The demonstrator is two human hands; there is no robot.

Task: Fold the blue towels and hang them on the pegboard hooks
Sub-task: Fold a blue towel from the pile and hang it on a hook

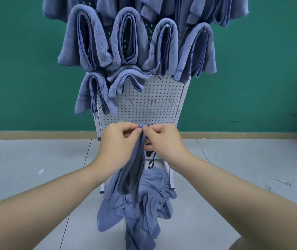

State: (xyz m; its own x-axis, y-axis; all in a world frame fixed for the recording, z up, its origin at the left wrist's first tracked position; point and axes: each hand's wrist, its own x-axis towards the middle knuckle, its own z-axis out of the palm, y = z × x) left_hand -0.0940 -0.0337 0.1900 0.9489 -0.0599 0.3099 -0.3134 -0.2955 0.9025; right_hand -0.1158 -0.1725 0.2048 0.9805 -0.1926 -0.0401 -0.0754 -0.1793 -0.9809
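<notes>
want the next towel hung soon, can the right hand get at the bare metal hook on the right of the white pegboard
Probably yes: the bare metal hook on the white pegboard has nothing in front of it, but the right hand is busy pinching the folded blue towel.

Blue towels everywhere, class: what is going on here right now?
A person is hanging folded towels on a white pegboard. Both the left hand and the right hand pinch the top edge of one blue towel, which hangs down in front of the board's lower part. Many folded towels already hang on the upper rows; three bare hooks show lower down. A loose pile of towels lies on the floor below.
</notes>
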